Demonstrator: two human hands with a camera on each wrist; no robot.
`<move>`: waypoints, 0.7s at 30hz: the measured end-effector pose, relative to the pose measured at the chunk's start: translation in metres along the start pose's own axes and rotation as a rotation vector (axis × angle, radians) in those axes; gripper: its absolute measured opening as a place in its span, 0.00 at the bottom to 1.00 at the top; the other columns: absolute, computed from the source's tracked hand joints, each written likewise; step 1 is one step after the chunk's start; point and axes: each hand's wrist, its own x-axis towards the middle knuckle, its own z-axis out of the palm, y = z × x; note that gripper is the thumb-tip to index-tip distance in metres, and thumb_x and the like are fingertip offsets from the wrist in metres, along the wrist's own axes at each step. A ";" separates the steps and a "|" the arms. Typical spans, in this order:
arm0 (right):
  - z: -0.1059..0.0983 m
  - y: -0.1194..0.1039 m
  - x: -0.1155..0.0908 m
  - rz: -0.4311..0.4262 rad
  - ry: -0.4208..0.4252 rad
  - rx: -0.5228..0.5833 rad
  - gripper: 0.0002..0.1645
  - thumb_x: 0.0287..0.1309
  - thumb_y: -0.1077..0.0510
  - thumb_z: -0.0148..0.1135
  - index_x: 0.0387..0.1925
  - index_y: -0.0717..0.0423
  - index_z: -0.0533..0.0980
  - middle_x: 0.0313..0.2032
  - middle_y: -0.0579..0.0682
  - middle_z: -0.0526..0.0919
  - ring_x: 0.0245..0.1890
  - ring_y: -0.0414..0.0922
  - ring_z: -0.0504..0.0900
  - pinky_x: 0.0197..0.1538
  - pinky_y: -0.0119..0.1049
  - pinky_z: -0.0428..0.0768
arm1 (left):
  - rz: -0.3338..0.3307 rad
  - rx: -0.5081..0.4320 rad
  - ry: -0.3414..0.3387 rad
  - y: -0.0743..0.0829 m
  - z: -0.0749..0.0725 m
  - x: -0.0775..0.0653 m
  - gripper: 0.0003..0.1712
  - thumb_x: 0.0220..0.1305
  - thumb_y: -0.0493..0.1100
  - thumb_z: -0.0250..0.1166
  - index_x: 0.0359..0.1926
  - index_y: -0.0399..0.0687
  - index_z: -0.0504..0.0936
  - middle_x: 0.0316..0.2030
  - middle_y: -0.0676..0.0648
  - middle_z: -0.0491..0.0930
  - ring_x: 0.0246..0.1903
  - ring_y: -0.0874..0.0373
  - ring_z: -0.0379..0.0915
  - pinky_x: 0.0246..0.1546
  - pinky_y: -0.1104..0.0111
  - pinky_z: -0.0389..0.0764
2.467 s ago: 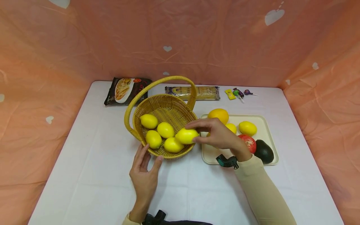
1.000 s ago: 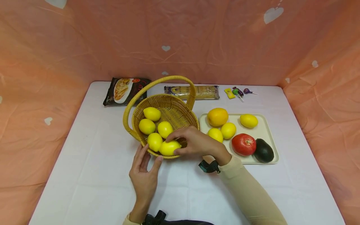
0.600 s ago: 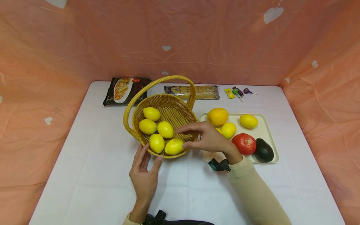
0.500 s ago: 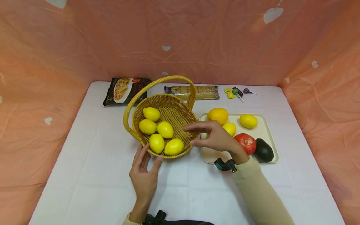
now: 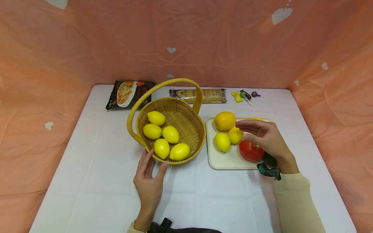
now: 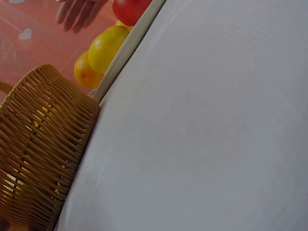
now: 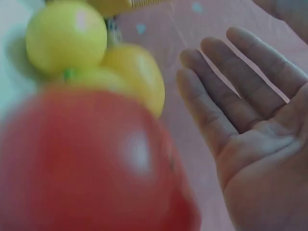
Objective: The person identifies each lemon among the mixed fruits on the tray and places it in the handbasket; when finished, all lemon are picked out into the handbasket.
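My left hand [image 5: 150,184] rests its fingertips and thumb against the near rim of a yellow wicker basket [image 5: 186,126]. Inside the basket several lemons [image 5: 179,152] lie toward the left and near side. Over a cream tray [image 5: 230,163] my right hand [image 5: 266,137] hovers with fingers extended, thumb apart, holding nothing. Below it sits a round red fruit [image 5: 250,152], large and blurred in the right wrist view. Lemons [image 5: 222,142] and an orange [image 5: 224,121] occupy the tray's left part. The hand and wrist partly cover a dark green avocado [image 5: 270,160] and a back lemon [image 5: 255,118].
Behind the basket lie a black food packet [image 5: 128,95] and a clear pack of noodles [image 5: 214,96]. Small wrapped sweets [image 5: 237,96] and lollipops [image 5: 255,94] are at the back right. A white cloth covers the table [image 5: 96,168].
A lemon held by my right hand was set down at the basket's near side and let go. That hand then moved right, over the tray. My left hand stayed at the rim.
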 end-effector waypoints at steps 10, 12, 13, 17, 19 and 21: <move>-0.011 0.023 0.000 0.186 0.031 -0.321 0.25 0.71 0.58 0.75 0.66 0.58 0.84 0.61 0.57 0.89 0.60 0.37 0.87 0.63 0.17 0.80 | -0.005 0.008 0.002 0.002 0.001 0.000 0.38 0.63 0.24 0.77 0.74 0.33 0.78 0.80 0.35 0.63 0.80 0.41 0.63 0.75 0.68 0.74; -0.009 0.024 0.002 0.200 0.025 -0.366 0.25 0.71 0.56 0.76 0.66 0.56 0.85 0.62 0.57 0.89 0.63 0.44 0.86 0.63 0.15 0.78 | -0.006 0.013 0.004 0.002 0.001 0.000 0.38 0.63 0.24 0.77 0.73 0.33 0.78 0.80 0.35 0.64 0.80 0.41 0.63 0.75 0.67 0.74; -0.009 0.025 0.003 0.206 0.021 -0.381 0.24 0.71 0.56 0.76 0.65 0.55 0.85 0.62 0.56 0.89 0.64 0.47 0.85 0.64 0.15 0.77 | -0.008 0.015 0.006 0.002 0.002 0.000 0.37 0.63 0.24 0.77 0.73 0.33 0.78 0.80 0.35 0.64 0.80 0.42 0.64 0.75 0.67 0.74; -0.008 0.026 0.007 0.241 -0.004 -0.427 0.24 0.70 0.58 0.75 0.65 0.53 0.86 0.63 0.56 0.88 0.64 0.55 0.85 0.62 0.12 0.75 | -0.004 0.017 0.010 0.003 0.001 0.000 0.37 0.63 0.24 0.76 0.73 0.33 0.79 0.80 0.33 0.64 0.79 0.41 0.64 0.75 0.68 0.74; -0.008 0.026 0.007 0.261 -0.016 -0.457 0.23 0.70 0.57 0.75 0.65 0.53 0.86 0.62 0.56 0.88 0.61 0.56 0.86 0.60 0.13 0.76 | -0.001 0.018 0.009 0.003 0.001 0.000 0.36 0.63 0.23 0.76 0.72 0.33 0.79 0.80 0.32 0.64 0.79 0.39 0.65 0.75 0.69 0.75; -0.008 0.024 0.007 0.283 -0.024 -0.494 0.24 0.69 0.55 0.76 0.64 0.51 0.86 0.61 0.57 0.88 0.58 0.56 0.87 0.60 0.17 0.78 | 0.000 0.017 0.010 0.003 0.001 0.000 0.36 0.63 0.23 0.76 0.72 0.33 0.79 0.80 0.32 0.64 0.79 0.38 0.64 0.75 0.69 0.75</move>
